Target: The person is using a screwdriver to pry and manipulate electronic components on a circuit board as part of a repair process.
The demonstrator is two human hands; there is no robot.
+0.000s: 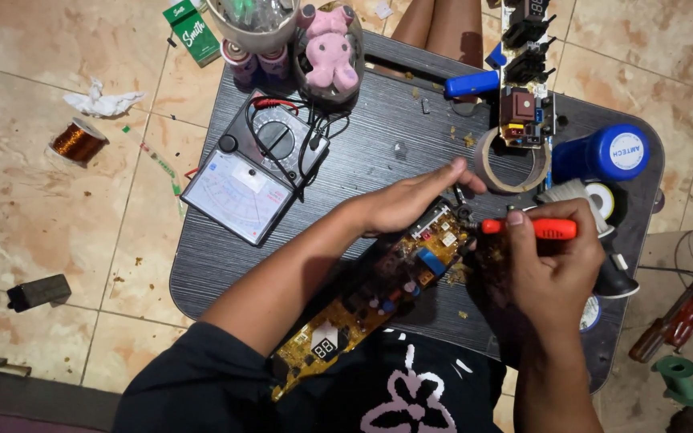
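While left hand (411, 200) steadies circuit board (378, 293), right grip (551, 256) clenches orange screwdriver (535, 228), pink toy (330, 48) in bowl (356, 60)

Left hand (411, 200) covers the upper end of the long circuit board (378, 301); contact beneath it cannot be verified. Screwdriver (527, 228) tip too small to resolve. Right hand (551, 269) hides the table (362, 136) behind it. Second board (525, 72) cut off by the top edge.
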